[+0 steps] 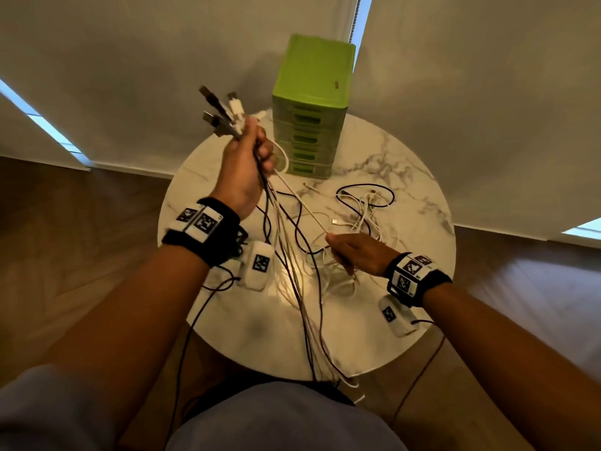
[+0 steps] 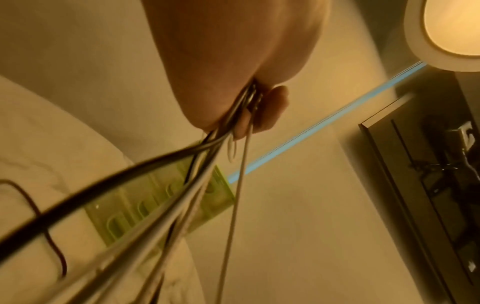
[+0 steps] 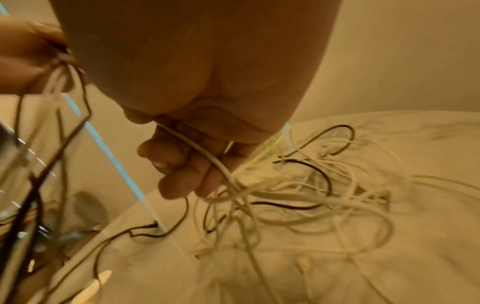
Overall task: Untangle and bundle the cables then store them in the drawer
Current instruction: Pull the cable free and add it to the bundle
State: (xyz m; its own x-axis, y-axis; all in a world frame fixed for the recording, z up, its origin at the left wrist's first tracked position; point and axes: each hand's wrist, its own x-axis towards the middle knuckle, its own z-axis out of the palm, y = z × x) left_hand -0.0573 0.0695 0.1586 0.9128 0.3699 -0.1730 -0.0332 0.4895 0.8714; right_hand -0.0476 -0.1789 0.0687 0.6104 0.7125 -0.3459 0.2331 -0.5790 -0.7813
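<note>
My left hand (image 1: 250,157) is raised above the round marble table (image 1: 406,177) and grips a bunch of black and white cables (image 1: 286,242) just below their USB plugs (image 1: 221,112), which stick up past my fist. The cables (image 2: 166,197) hang down from that fist (image 2: 246,102) to the table and over its near edge. My right hand (image 1: 354,252) is lower and pinches one white cable (image 1: 302,203) that runs taut up to the left fist. This white cable (image 3: 205,152) passes through my curled right fingers (image 3: 176,174). A tangle of loose cables (image 1: 361,216) lies on the table.
A green drawer tower (image 1: 309,125) with all its drawers closed stands at the back of the table, just right of my left hand. Pale blinds hang behind it. Wooden floor surrounds the table. My lap is at the near edge.
</note>
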